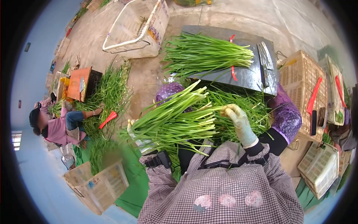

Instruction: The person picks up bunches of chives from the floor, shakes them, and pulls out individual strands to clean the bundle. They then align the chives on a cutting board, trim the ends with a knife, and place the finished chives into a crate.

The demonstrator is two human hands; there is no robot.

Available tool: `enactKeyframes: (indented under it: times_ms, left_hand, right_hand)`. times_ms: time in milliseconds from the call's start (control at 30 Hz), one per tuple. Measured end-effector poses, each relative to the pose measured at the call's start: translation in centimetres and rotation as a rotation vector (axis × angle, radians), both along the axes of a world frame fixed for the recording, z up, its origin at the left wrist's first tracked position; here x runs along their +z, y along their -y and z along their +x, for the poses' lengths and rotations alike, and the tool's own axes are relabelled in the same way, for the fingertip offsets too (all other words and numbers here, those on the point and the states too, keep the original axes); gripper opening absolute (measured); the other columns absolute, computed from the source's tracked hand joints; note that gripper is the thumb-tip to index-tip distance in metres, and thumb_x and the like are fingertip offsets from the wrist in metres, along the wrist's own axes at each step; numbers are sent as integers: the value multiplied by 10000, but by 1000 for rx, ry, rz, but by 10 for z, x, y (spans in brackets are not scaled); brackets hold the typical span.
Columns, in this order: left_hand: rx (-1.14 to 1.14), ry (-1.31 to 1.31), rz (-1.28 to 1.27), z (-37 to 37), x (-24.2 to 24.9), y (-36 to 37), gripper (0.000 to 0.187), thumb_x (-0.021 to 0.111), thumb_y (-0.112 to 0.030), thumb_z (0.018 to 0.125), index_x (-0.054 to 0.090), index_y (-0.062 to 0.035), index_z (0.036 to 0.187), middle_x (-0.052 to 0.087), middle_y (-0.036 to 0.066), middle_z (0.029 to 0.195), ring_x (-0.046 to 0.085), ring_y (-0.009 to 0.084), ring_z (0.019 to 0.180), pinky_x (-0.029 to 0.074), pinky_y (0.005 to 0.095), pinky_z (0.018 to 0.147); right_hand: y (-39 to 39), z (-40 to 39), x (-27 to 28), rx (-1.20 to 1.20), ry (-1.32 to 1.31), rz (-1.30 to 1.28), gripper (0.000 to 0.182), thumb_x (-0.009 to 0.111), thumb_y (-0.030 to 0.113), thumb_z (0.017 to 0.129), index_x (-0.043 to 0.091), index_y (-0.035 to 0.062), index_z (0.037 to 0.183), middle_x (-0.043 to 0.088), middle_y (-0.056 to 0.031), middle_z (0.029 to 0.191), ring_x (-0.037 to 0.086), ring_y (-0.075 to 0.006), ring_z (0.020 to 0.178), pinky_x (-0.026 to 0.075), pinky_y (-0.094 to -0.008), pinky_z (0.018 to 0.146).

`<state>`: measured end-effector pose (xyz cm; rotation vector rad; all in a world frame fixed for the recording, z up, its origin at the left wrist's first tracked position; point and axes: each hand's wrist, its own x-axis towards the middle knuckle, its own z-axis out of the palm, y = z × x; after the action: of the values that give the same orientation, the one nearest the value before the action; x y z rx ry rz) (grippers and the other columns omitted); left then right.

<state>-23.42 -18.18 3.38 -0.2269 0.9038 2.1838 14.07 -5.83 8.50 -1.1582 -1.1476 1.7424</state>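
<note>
My left hand (131, 128), in a pale glove, supports a loose bundle of green Chinese chives (171, 125) from beneath and from the left; most of its fingers are hidden under the leaves. On the right, my right hand (238, 121), also gloved, pinches the pale end of a few chive stalks (213, 109) that stick out of the bundle. Beyond my knees, a second, neat pile of chives (212, 54) lies on a dark board (248, 80), across a red tie (234, 72). More loose chives (253, 112) lie between my legs.
A white crate (130, 48) stands ahead on the left. Tan crates (302, 74) with red ties (315, 95) stand at right. Another person (56, 125) sits at far left by scattered chives (112, 86) and an orange-topped stand (79, 84). Another crate (97, 186) stands at lower left.
</note>
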Motion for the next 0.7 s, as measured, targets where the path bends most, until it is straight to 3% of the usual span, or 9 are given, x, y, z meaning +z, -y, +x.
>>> enactKeyframes:
  times_ms: [67, 100, 167, 233, 267, 367, 500, 633, 700]
  left_hand:
    - [-111, -73, 140, -10, -17, 3, 205, 583, -265, 1056, 715, -133, 1141, 746, -1, 1048, 697, 146, 956, 605, 331, 886]
    - [-121, -72, 139, -2, -8, 0, 205, 583, -265, 1056, 715, -133, 1141, 746, -1, 1048, 697, 146, 956, 605, 331, 886]
    - [-123, -232, 17, 14, 6, -5, 214, 577, -261, 1060, 714, -131, 1159, 744, -8, 1061, 694, 149, 982, 598, 340, 917]
    - [-105, -185, 27, -5, -17, 2, 253, 546, -312, 1069, 688, -129, 1170, 732, 24, 1112, 698, 193, 1011, 610, 393, 905]
    - [-86, -137, 35, -9, -18, 3, 296, 516, -364, 1078, 661, -127, 1180, 720, 56, 1164, 703, 238, 1041, 622, 447, 894]
    - [-127, -47, 205, -12, -23, 8, 311, 498, -356, 1083, 675, -109, 1146, 740, 70, 1105, 712, 247, 1006, 623, 452, 886]
    - [-93, -84, 32, -21, -35, 12, 318, 514, -366, 1073, 680, -103, 1137, 749, 81, 1073, 716, 256, 995, 626, 451, 870]
    - [-133, -89, 26, -20, -36, 10, 354, 524, -405, 1066, 666, -98, 1171, 742, 88, 1104, 714, 258, 994, 621, 438, 867]
    - [-93, -107, 45, -30, -50, 17, 375, 529, -417, 1063, 656, -92, 1201, 738, 91, 1123, 713, 259, 997, 618, 426, 863]
  right_hand:
    - [-4, -5, 14, 96, 34, 81, 293, 624, 179, 1014, 672, -23, 1221, 703, -76, 1096, 660, -154, 1020, 514, -289, 960]
    - [-3, -12, 21, 188, 67, 159, 301, 639, 183, 1008, 662, -28, 1222, 703, -72, 1104, 657, -151, 1015, 512, -289, 965]
    - [-3, -29, 17, 128, -86, 79, 283, 659, 188, 997, 670, -25, 1184, 704, -63, 1091, 649, -144, 998, 509, -288, 942]
    - [-11, -37, 7, 161, 43, 118, 279, 656, 189, 1002, 667, -25, 1180, 707, -52, 1063, 635, -129, 985, 503, -291, 915]
    - [-12, -41, 11, 104, -67, 27, 260, 657, 188, 1004, 669, -22, 1155, 707, -50, 1037, 624, -116, 968, 492, -286, 895]
    - [-9, -43, 4, 75, -86, 1, 249, 662, 192, 1006, 671, -20, 1135, 705, -52, 1040, 622, -118, 963, 487, -282, 906]
    - [-8, -34, 1, -79, -13, 49, 265, 636, 219, 1024, 660, -19, 1141, 699, -59, 1046, 623, -128, 968, 485, -282, 922]
    - [-24, 7, 2, -324, -280, 95, 198, 562, 187, 1029, 655, 16, 1069, 680, -81, 1014, 645, -198, 965, 497, -327, 932]
    - [-31, 53, -8, -369, 63, 341, 168, 594, 179, 978, 661, 27, 1006, 677, -100, 996, 646, -210, 950, 507, -350, 931]
